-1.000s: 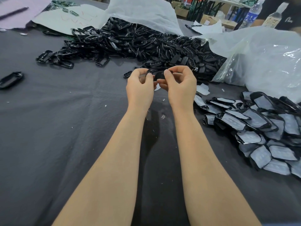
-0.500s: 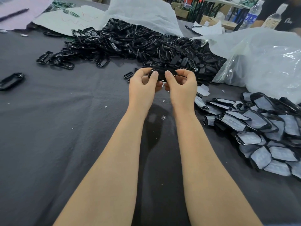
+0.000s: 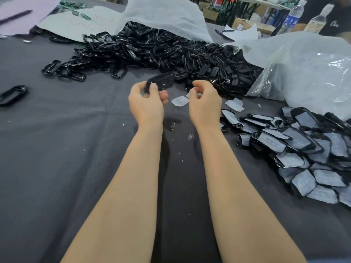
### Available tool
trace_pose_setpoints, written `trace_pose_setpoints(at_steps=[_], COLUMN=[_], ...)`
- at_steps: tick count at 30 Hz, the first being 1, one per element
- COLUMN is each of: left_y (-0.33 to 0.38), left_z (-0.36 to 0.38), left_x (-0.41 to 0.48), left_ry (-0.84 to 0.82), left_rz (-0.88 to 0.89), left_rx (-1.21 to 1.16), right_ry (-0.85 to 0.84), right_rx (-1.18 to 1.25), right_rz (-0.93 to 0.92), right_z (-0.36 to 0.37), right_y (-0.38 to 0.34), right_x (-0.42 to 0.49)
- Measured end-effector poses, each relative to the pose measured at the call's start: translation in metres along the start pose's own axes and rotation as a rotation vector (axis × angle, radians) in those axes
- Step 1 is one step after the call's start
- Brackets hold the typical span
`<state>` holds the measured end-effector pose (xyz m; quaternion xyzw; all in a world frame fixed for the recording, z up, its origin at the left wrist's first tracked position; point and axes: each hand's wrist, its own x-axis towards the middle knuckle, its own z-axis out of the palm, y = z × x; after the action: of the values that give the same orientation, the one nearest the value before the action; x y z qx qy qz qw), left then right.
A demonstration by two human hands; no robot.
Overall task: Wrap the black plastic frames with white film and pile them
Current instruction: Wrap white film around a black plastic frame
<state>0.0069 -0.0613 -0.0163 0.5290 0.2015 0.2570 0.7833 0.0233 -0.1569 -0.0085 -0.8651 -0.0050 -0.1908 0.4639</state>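
1. Head view, hands: your left hand [image 3: 146,105] gripped one black frame [image 3: 162,82] by its near end, thumb on top. It held the frame above the table [image 3: 57,158], just in front of the heap of bare frames [image 3: 161,52]. Your right hand [image 3: 205,105] was apart from the left with its fingers curled. I could not tell whether it pinched a scrap of film or nothing at all.
2. Head view, film: loose film pieces [image 3: 179,101] lay on the table between your hands and just beyond them. The frame you held looked unwrapped. Film that thin could cling to the cloth or fold on itself as you lifted it, and a crease would likely leave a wrinkled, partial wrap.
3. Head view, grip: you held the frame at one end only. Pressing film onto the free end could make it swing or slip out. With the heap right behind it, a dropped frame would be hard to tell from the rest.
4. Head view, piles: the wrapped pile [image 3: 303,158] sprawled loosely to your right, its near edge close to your right forearm. A careless sweep of that arm could scatter it. The clear bag [image 3: 303,69] slumped between that pile and the bare heap, and the two came near each other at its corner, so finished and bare pieces could mix there.
5. Head view, far left: a lone frame [image 3: 13,94] lay well apart from everything else and could easily be missed.
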Motion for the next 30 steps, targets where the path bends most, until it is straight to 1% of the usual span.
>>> trace_pose_setpoints(at_steps=[2,4,5,7,10,13,15,17,19,21,24,26,30], left_y=[0.002,0.003,0.003,0.003,0.002,0.001,0.000,-0.001,-0.002,-0.003,-0.003,-0.003,-0.004], left_z=[-0.001,-0.002,-0.001,-0.001,-0.001,0.001,0.003,0.005,0.005,0.006,0.005,0.004,0.006], left_x=[0.003,0.003,0.003,0.002,0.001,0.000,-0.002,-0.004,-0.006,-0.007,-0.006,-0.006,-0.007], left_ry=[0.091,0.126,0.127,0.125,0.122,0.080,0.031,-0.016,-0.046,-0.056,-0.059,-0.076,-0.117], left_rz=[-0.058,-0.079,-0.082,-0.085,-0.072,-0.028,0.018,0.062,0.086,0.089,0.077,0.063,0.057], left_rx=[-0.129,-0.187,-0.198,-0.203,-0.202,-0.143,-0.083,-0.030,0.012,0.033,0.036,0.047,0.064], right_ry=[-0.140,-0.280,-0.305,-0.270,-0.144,-0.035,-0.014,-0.042,-0.067,-0.064,0.002,0.045,0.041], right_rx=[-0.267,-0.449,-0.501,-0.511,-0.346,-0.064,0.231,0.562,0.721,0.743,0.555,0.522,0.788], right_rz=[-0.068,-0.058,-0.039,-0.027,-0.034,-0.022,0.103,0.242,0.310,0.322,0.245,0.207,0.249], right_z=[0.006,0.016,0.021,0.026,0.020,0.006,-0.003,-0.012,-0.018,-0.022,-0.025,-0.027,-0.026], right_y=[0.000,0.000,-0.001,-0.001,-0.002,-0.004,-0.005,-0.005,-0.003,0.000,0.003,0.003,-0.004], right_x=[0.002,0.002,0.002,0.003,0.004,0.005,0.005,0.003,0.000,-0.003,-0.004,-0.003,-0.002])
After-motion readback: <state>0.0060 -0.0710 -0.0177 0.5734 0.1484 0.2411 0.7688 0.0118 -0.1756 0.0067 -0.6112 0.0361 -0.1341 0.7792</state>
